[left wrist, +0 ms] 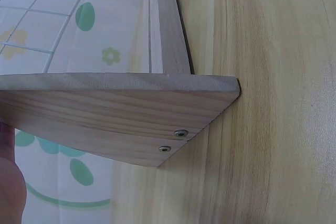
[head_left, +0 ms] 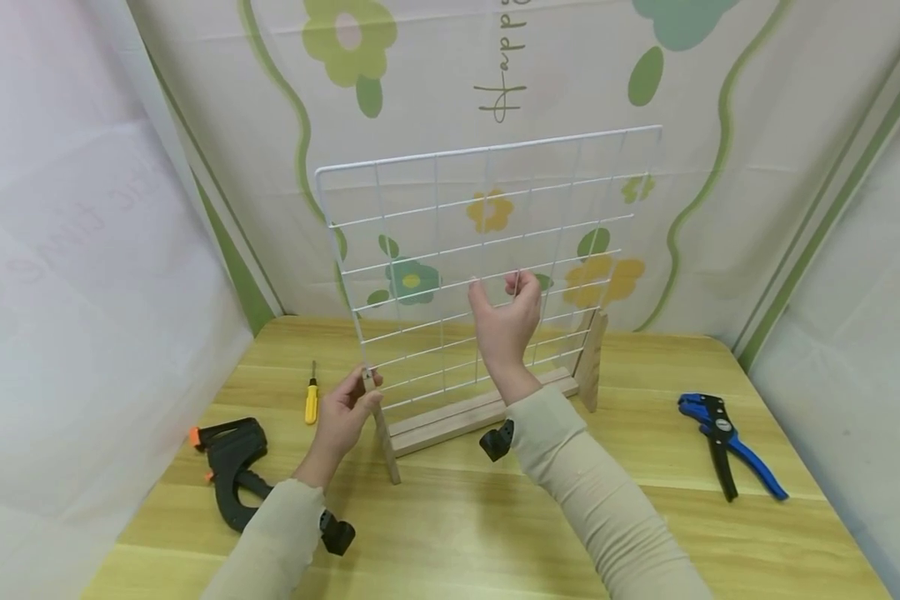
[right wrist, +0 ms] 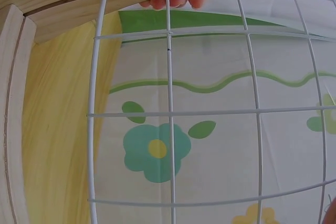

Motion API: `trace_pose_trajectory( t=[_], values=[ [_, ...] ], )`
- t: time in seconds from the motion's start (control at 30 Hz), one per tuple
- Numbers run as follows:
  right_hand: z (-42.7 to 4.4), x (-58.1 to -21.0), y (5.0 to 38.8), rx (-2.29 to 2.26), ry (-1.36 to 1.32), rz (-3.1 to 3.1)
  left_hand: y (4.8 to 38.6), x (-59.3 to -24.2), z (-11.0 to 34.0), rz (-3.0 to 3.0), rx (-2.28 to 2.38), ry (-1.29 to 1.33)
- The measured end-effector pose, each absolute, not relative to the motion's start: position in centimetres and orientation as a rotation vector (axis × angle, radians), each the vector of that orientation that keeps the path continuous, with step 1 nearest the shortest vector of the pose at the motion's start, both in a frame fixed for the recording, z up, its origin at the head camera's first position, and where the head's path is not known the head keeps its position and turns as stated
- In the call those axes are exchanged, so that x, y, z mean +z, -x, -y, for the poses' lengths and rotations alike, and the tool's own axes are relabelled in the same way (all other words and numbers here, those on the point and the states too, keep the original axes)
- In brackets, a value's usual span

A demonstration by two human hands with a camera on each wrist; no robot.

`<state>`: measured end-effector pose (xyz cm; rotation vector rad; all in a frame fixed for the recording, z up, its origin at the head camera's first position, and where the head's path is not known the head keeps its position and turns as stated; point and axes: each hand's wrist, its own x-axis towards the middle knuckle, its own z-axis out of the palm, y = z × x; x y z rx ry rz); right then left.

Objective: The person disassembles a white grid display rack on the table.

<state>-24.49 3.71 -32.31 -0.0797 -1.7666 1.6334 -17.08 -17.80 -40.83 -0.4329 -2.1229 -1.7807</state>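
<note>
Wooden stand (head_left: 487,411) on wood-grain table (head_left: 450,533); floral sheet (head_left: 442,92) behind.

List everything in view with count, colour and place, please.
table: 1, yellowish, underneath
stand: 1, pale wood, centre
wire grid: 1, white, above the stand's base
screws: 2, silver, stand's left end
screwdriver: 1, yellow handle, left
clamp: 1, black and orange, front left
pliers: 1, blue and black, right
flowered cloth: 1, mostly white, behind
side sheets: 2, white, both sides
wrist cameras: 2, black, wrists
sleeves: 2, beige, forearms
left hand: 1, bare, gripping stand
right hand: 1, bare, gripping wire grid
</note>
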Motion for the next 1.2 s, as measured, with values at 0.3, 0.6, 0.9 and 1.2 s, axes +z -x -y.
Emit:
trace_pose_trajectory(
  t=[0.3,0.6,0.9,1.2],
  values=[
    [-3.7,-31.8,24.6,1.629,0.085,1.776,17.3,-41.0,17.6,2.143,-1.756,0.432],
    [-4.0,-31.4,24.8,1.622,0.074,1.758,17.6,-41.0,17.5,2.134,-1.730,0.469],
    [-4.2,-31.1,25.0,1.636,0.064,1.723,17.5,-41.0,17.5,2.157,-1.701,0.454],
    [-4.2,-30.6,25.1,1.649,0.061,1.733,17.4,-40.8,17.6,2.179,-1.729,0.404]
  ],
)
